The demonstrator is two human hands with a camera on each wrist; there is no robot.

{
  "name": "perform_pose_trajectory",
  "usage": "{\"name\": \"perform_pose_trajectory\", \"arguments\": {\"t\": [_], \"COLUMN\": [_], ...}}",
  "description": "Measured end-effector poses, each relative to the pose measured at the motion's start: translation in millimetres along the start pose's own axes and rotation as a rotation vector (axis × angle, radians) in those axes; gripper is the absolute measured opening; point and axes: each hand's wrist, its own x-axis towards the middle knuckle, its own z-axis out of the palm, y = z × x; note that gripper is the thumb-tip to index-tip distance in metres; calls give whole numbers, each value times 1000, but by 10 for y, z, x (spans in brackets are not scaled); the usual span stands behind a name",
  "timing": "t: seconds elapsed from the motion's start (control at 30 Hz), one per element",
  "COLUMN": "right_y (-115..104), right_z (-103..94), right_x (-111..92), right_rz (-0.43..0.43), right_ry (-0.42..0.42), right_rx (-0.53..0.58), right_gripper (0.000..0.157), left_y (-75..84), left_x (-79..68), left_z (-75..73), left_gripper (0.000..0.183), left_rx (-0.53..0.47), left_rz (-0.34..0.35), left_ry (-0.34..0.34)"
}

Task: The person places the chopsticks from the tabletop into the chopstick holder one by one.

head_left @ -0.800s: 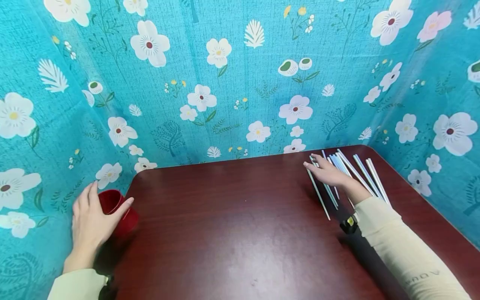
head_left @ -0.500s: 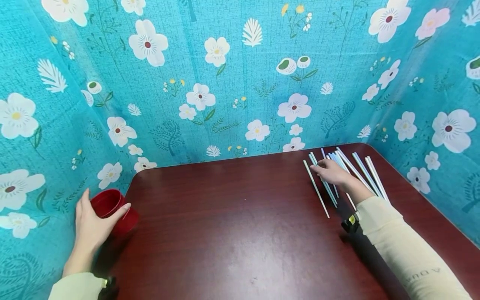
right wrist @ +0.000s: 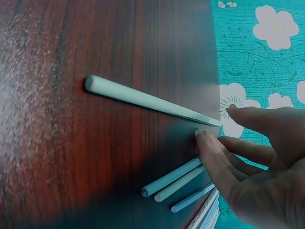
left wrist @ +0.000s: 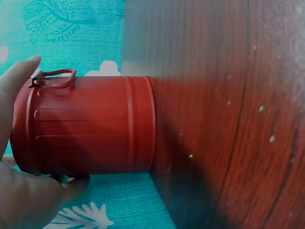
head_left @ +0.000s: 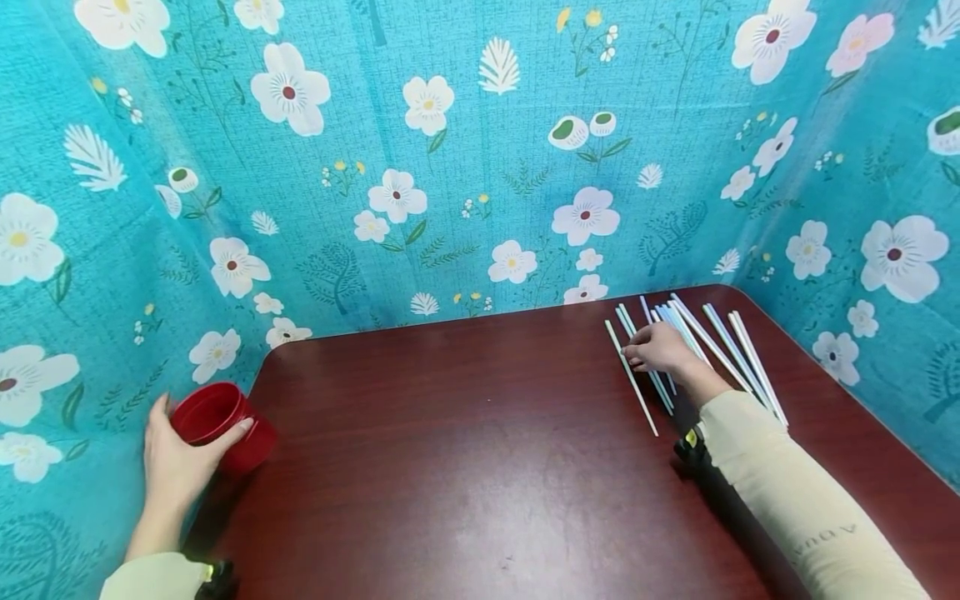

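On the left, my left hand (head_left: 176, 467) holds a red metal pail (head_left: 253, 446) at its rim, thumb on the near side and fingers round the other. Its ribbed wall and small wire handle (left wrist: 59, 78) show in the left wrist view. My right hand (head_left: 660, 348) is low over the pale sticks at the table's far right. Its fingertips are right at the leftmost stick, a pale green one (right wrist: 138, 98), with thumb and fingers apart in the right wrist view. Two more thin sticks (right wrist: 171, 177) lie beside and under that hand.
Several more white and bluish sticks (head_left: 759, 367) lie fanned out to the right of my right hand. The dark red-brown table (head_left: 450, 433) ends at a blue flowered cloth (head_left: 465, 167) at the back and sides. The pail stands by the left edge.
My right hand has come down and drawn its fingers in beside the leftmost stick. My left hand has settled lower round the pail's rim, and the pail has tipped slightly toward the left.
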Motion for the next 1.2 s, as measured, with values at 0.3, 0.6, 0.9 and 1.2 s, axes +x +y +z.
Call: {"name": "perform_pose_trajectory", "arguments": {"t": [0.3,0.6,0.9,1.2], "right_y": [17,36,1,-132], "right_z": [51,115,96,59], "right_x": [77,135,200,200], "right_rz": [-19,-70,-8,102], "right_ry": [81,141,39,-71], "right_rx": [-147,-262,-243,-201], "right_gripper": [22,14,15,14], "left_y": [-34,-38,-60,-72], "left_x": [31,36,26,-15], "left_z": [14,22,47,121], "left_gripper": [116,117,118,114], "left_rx": [-6,-7,-71,-139], "left_rz": [-36,-59,-120,-127], "left_ry": [-2,-24,-32,-31]}}
